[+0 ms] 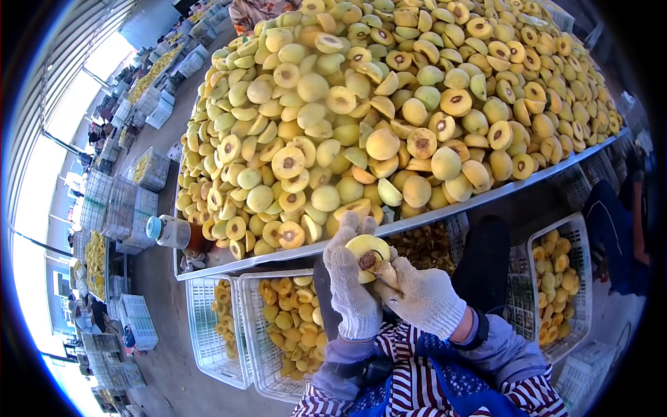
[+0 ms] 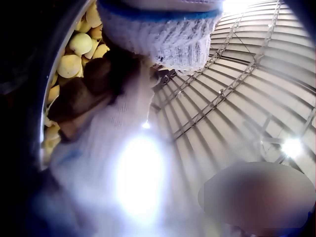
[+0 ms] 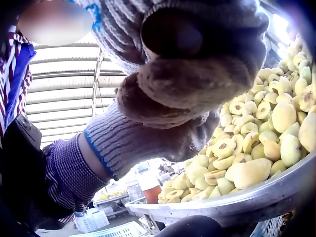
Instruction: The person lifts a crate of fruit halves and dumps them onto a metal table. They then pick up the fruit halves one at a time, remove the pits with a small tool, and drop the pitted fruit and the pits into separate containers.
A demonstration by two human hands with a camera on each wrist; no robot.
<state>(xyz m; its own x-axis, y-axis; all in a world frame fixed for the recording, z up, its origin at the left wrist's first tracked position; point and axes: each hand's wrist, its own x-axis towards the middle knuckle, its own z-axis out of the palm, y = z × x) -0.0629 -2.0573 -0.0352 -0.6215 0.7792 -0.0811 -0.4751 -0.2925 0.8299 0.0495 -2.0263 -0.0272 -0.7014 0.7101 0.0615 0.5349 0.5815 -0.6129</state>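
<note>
My left hand (image 1: 351,288), in a knitted white work glove, holds a yellow peach half (image 1: 364,244) with its cut face and brown stone cavity turned up. My gloved right hand (image 1: 429,297) meets it from the right, fingers at the cavity. In the right wrist view those fingers curl round a dark, round-ended handle (image 3: 173,32); the tool's kind is hidden. Just beyond my hands, a big heap of peach halves (image 1: 313,87) covers a metal-rimmed table (image 1: 486,199). The left wrist view is mostly glare and blurred glove.
White plastic crates (image 1: 248,340) with peach halves stand below the table's near edge, left of my legs. Another filled crate (image 1: 587,278) is at the right. A jar with a blue lid (image 1: 154,227) sits at the table's left corner. Stacked crates (image 1: 125,208) line the floor farther left.
</note>
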